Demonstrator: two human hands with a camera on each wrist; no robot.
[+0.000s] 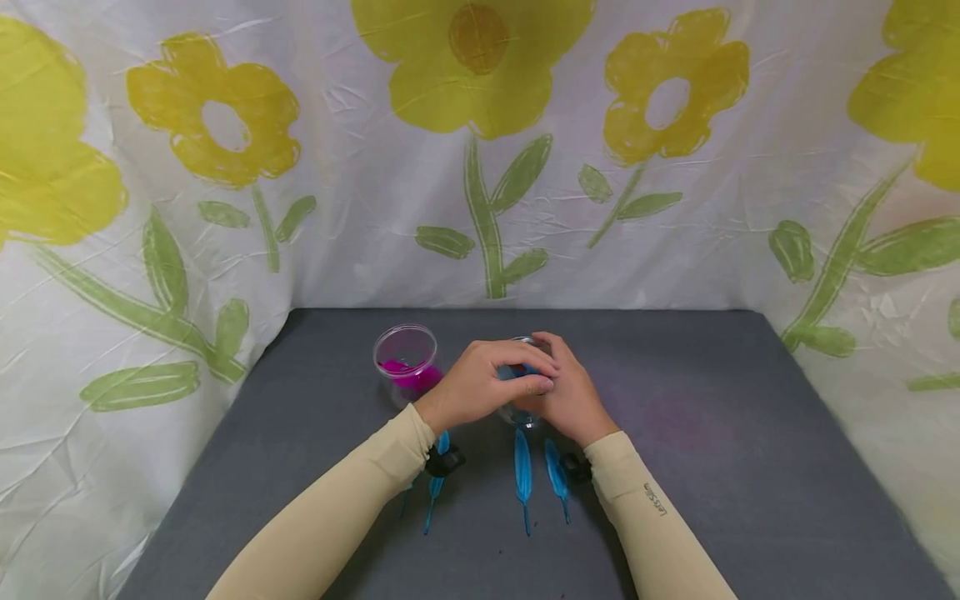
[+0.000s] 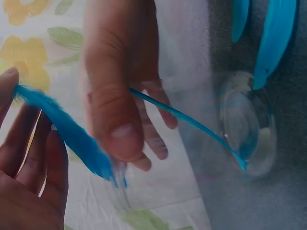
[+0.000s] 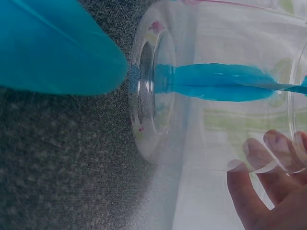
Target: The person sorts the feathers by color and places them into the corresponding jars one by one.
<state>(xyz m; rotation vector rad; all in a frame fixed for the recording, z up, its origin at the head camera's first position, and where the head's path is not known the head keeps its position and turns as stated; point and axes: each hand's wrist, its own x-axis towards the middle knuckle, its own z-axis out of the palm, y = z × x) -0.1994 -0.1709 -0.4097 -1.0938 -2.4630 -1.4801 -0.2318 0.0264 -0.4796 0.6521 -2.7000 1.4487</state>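
A clear plastic cup [image 1: 519, 417] stands upright between the hands, its upper part mostly covered by them in the head view. My right hand [image 1: 572, 402] grips its side near the top, thumb on the near face. Inside the cup a blue feather [image 3: 216, 88] stands on end. My left hand [image 1: 474, 382] arches over the cup's mouth. In the left wrist view it pinches one end of another blue feather [image 2: 72, 132], whose other end hangs down beside the right thumb.
Left of the hands is a second clear cup [image 1: 386, 342] with magenta feathers [image 1: 408, 373] in it. Several blue feathers [image 1: 522, 471] lie on the dark grey table [image 1: 712, 500], nearer than the cups. A flower-printed white curtain [image 1: 337, 217] encloses the table's back and sides.
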